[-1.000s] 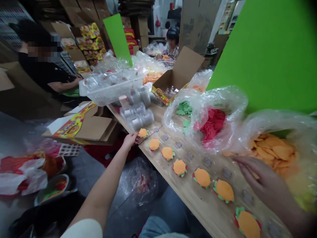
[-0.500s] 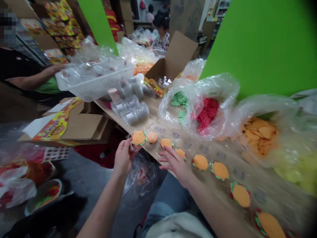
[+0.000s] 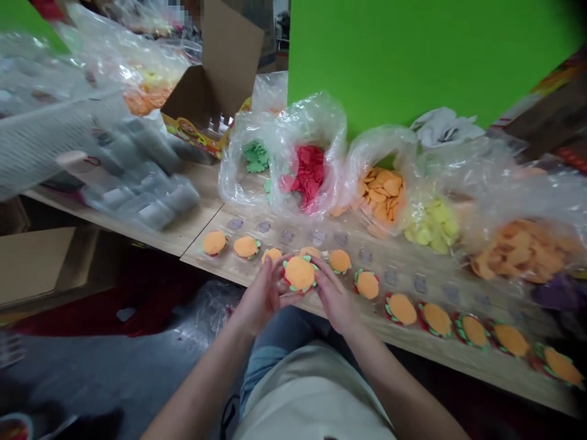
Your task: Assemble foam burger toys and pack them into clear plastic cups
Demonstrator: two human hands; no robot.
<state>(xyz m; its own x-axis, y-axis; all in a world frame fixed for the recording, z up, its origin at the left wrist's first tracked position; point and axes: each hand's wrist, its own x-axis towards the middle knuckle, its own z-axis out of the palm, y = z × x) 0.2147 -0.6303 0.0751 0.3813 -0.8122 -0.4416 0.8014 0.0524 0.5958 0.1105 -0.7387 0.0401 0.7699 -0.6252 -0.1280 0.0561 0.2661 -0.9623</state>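
Over the table [image 3: 458,351], left hand [image 3: 261,299], right hand [image 3: 334,299], fingers [image 3: 275,275] spread, cupping foam burger [image 3: 299,273] (orange).

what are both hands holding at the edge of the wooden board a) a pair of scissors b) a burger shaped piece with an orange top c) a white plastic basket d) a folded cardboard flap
b, the left hand and right hand close around a round orange burger-shaped piece with green and red edging, at the front edge of the wooden board.
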